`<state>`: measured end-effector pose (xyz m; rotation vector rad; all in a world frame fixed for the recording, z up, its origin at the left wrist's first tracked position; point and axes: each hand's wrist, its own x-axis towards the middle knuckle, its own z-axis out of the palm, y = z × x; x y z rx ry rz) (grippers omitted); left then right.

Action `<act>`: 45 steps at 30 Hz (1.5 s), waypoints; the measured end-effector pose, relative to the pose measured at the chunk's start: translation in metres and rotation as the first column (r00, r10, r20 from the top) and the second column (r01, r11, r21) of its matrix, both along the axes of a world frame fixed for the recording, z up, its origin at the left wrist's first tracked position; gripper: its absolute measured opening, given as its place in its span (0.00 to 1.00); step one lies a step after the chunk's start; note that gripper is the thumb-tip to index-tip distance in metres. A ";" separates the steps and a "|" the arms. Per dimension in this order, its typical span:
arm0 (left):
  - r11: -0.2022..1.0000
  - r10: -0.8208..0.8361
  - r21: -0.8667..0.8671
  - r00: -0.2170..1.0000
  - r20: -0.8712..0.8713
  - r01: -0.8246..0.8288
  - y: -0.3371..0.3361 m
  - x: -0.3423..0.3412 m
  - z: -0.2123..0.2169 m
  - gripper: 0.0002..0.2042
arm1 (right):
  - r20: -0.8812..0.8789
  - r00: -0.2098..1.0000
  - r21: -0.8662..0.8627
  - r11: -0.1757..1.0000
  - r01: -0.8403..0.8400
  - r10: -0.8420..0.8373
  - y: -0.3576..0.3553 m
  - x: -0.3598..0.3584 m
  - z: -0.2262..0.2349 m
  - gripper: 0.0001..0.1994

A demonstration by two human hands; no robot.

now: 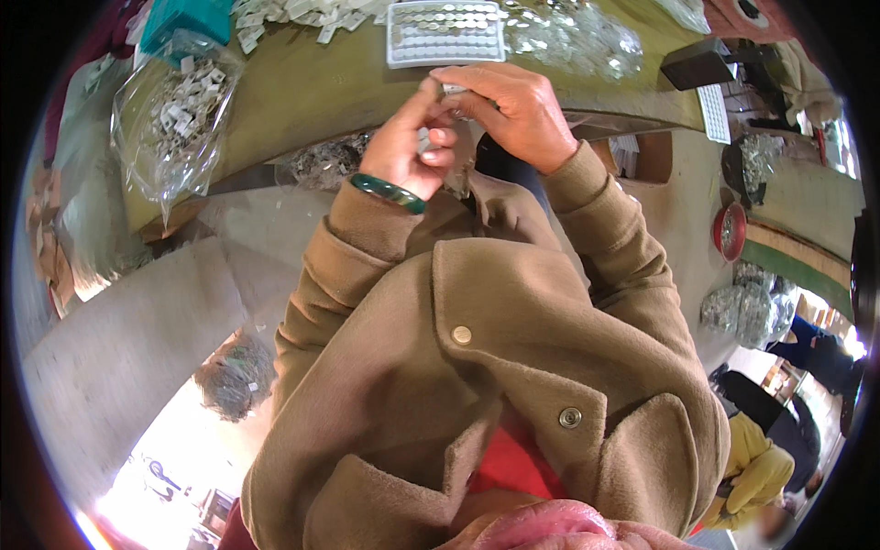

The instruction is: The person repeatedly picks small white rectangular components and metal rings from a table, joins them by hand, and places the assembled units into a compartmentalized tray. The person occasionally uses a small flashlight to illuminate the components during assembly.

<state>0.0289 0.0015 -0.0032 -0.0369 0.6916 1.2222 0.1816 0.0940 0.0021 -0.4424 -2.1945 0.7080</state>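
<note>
My two hands meet just in front of the table's near edge. A small white plastic piece [452, 89] is pinched at the fingertips where they come together. Fingers of my right hand [522, 108] close over it from above. My left hand [411, 147], a dark green bangle at its wrist, holds the same piece from the left. Another small pale piece [423, 140] shows under the curled fingers of that hand. Right beyond the hands lies a white tray [391, 41] with rows of small shiny oval pieces. Fingers hide most of the pinched piece.
Loose white pieces [302, 13] lie left of the tray, and clear plastic pieces [582, 41] to its right. A clear bag of white parts [183, 115] hangs over the left edge near a teal box [188, 26]. A black box [695, 64] stands right. People work farther right.
</note>
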 end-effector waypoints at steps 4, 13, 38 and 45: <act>0.998 -0.046 -0.049 0.992 -0.120 0.040 -0.002 0.004 -0.005 0.11 | -0.016 0.999 -0.051 0.998 0.035 -0.036 -0.010 0.010 -0.013 0.14; 0.985 -0.152 0.027 0.929 -0.337 0.171 0.003 0.016 -0.020 0.15 | 0.165 0.896 0.311 0.884 0.349 -0.412 0.002 0.062 -0.027 0.22; 0.979 -0.188 0.000 0.895 -0.404 0.206 0.004 0.025 -0.005 0.20 | 0.003 0.940 0.097 0.936 0.339 -0.341 0.004 0.076 -0.057 0.07; 0.993 -0.083 0.053 0.931 -0.355 0.108 0.001 0.019 -0.004 0.16 | -0.212 0.948 -0.819 0.572 -0.040 -0.238 -0.015 0.043 -0.016 0.07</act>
